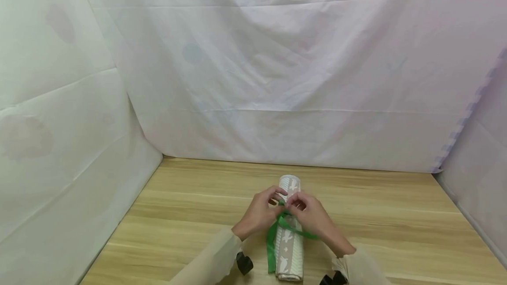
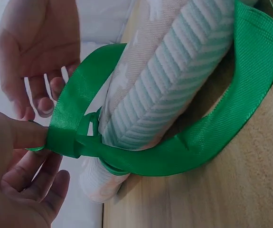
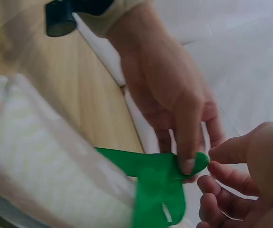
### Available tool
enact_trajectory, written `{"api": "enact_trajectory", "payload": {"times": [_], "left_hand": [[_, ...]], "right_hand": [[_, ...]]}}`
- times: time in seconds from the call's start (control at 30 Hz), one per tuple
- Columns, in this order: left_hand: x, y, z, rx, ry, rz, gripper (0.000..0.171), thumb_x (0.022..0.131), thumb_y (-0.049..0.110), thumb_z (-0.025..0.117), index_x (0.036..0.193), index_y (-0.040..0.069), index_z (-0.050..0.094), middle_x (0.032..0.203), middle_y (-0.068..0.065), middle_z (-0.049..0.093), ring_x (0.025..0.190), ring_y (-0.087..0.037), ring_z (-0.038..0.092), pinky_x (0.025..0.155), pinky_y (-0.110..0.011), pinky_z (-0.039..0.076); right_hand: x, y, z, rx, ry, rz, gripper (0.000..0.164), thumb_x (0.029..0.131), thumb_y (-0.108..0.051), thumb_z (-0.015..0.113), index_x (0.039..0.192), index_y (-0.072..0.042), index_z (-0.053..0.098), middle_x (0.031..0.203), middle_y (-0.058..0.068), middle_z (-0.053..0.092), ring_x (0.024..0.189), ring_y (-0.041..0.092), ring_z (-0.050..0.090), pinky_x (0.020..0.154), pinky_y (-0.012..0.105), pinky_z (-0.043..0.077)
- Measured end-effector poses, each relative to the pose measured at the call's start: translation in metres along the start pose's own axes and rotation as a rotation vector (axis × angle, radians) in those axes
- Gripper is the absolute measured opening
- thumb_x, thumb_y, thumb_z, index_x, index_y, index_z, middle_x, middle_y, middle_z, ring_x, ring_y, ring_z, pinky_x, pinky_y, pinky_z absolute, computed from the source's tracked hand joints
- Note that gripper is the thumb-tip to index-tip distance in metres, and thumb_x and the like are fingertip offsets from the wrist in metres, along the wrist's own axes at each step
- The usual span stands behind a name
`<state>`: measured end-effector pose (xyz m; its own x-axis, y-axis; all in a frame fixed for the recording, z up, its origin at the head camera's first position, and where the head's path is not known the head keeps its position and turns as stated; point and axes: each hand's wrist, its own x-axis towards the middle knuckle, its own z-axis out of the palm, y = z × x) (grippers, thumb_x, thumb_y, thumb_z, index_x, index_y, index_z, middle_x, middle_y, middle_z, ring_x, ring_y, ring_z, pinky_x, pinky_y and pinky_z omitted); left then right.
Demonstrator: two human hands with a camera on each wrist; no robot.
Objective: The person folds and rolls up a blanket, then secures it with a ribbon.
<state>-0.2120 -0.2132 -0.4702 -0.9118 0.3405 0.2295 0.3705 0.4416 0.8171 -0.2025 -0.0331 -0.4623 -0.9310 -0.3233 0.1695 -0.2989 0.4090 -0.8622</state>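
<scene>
A rolled-up cloth with pale chevron stripes and a beige band of white figures lies lengthwise on the table. A green ribbon runs around it and is looped over itself, with a loose length on each side. On the left of the roll, my left hand pinches the ribbon between thumb and index finger near the crossing. From the other side, my right hand has thumb and index fingertips at the ribbon's tip, close by the left fingers. Its other fingers are loosely bent in the right wrist view.
The wood-grain table extends to both sides of the roll. White cloth hangs behind the table and along its left and right edges. Black wrist devices sit at both cream sleeves.
</scene>
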Motion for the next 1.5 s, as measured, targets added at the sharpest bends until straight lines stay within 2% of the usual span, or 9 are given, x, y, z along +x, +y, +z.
{"api": "enact_trajectory", "payload": {"times": [0.13,0.4,0.73,0.8,0.87,1.0,1.1,1.27,1.5], "left_hand": [[0.0,-0.003,0.002,-0.041,-0.005,-0.027,0.021,0.093,0.001,0.065,0.112,0.01,0.066,0.092,0.005,0.07,0.093,-0.012,0.065,0.086,-0.031,0.054],[-0.002,-0.006,0.002,-0.077,-0.01,-0.075,0.017,0.095,0.004,0.062,0.108,0.014,0.067,0.099,0.007,0.067,0.096,-0.01,0.063,0.086,-0.03,0.052],[-0.005,-0.011,-0.003,-0.067,0.002,-0.03,0.016,0.096,0.002,0.061,0.106,0.011,0.068,0.104,0.002,0.07,0.101,-0.014,0.066,0.085,-0.028,0.053],[-0.006,-0.011,-0.004,-0.021,-0.004,0.017,0.02,0.095,-0.002,0.059,0.106,0.011,0.069,0.105,0.001,0.07,0.099,-0.012,0.065,0.083,-0.026,0.052],[-0.006,-0.011,-0.003,0.057,-0.018,0.103,0.026,0.093,-0.009,0.056,0.104,0.009,0.071,0.104,-0.001,0.07,0.096,-0.012,0.064,0.081,-0.024,0.052],[-0.007,-0.009,0.0,0.3,-0.045,0.302,0.032,0.086,-0.013,0.054,0.096,0.008,0.076,0.097,0.0,0.072,0.094,-0.012,0.064,0.084,-0.023,0.051],[-0.008,-0.008,0.002,0.492,-0.041,0.396,0.025,0.086,-0.004,0.059,0.095,0.01,0.077,0.095,0.002,0.073,0.095,-0.013,0.062,0.088,-0.026,0.05],[-0.011,-0.009,0.004,0.666,-0.019,0.45,0.013,0.09,0.015,0.066,0.095,0.016,0.078,0.097,0.006,0.072,0.1,-0.013,0.058,0.089,-0.032,0.047],[-0.012,-0.01,0.004,0.763,-0.023,0.453,0.008,0.092,0.026,0.071,0.096,0.021,0.076,0.101,0.009,0.07,0.103,-0.01,0.057,0.091,-0.032,0.045]], "right_hand": [[-0.009,0.006,0.01,0.009,-0.02,-0.003,0.005,0.091,-0.008,0.069,0.091,-0.006,0.065,0.082,0.0,0.061,0.07,0.007,0.053,0.062,0.021,0.046],[-0.016,0.01,0.019,-0.117,-0.022,0.001,0.011,0.088,-0.016,0.075,0.081,-0.014,0.067,0.074,-0.007,0.058,0.065,0.004,0.047,0.057,0.021,0.041],[-0.021,0.02,0.011,-0.124,-0.006,0.076,0.011,0.088,-0.011,0.073,0.08,-0.013,0.065,0.076,-0.005,0.061,0.068,0.009,0.052,0.057,0.022,0.045],[-0.021,0.021,0.009,-0.125,0.003,0.095,0.01,0.088,-0.011,0.073,0.081,-0.013,0.066,0.076,-0.004,0.061,0.068,0.01,0.053,0.057,0.022,0.045],[-0.021,0.022,0.008,-0.121,0.015,0.108,0.01,0.088,-0.01,0.073,0.081,-0.013,0.066,0.076,-0.004,0.061,0.068,0.01,0.053,0.056,0.022,0.045],[-0.02,0.023,0.007,-0.121,0.021,0.12,0.01,0.088,-0.011,0.072,0.081,-0.013,0.066,0.076,-0.004,0.061,0.067,0.009,0.052,0.056,0.022,0.045],[-0.02,0.024,0.007,-0.116,0.021,0.111,0.01,0.089,-0.012,0.072,0.08,-0.012,0.066,0.075,-0.004,0.061,0.066,0.009,0.052,0.055,0.022,0.044],[-0.019,0.024,0.006,-0.115,0.02,0.107,0.01,0.089,-0.011,0.072,0.08,-0.012,0.066,0.075,-0.004,0.061,0.064,0.008,0.052,0.054,0.022,0.044],[-0.02,0.022,0.004,-0.103,0.026,0.136,0.009,0.088,-0.01,0.072,0.08,-0.012,0.066,0.075,-0.003,0.061,0.063,0.01,0.053,0.051,0.023,0.045]]}}
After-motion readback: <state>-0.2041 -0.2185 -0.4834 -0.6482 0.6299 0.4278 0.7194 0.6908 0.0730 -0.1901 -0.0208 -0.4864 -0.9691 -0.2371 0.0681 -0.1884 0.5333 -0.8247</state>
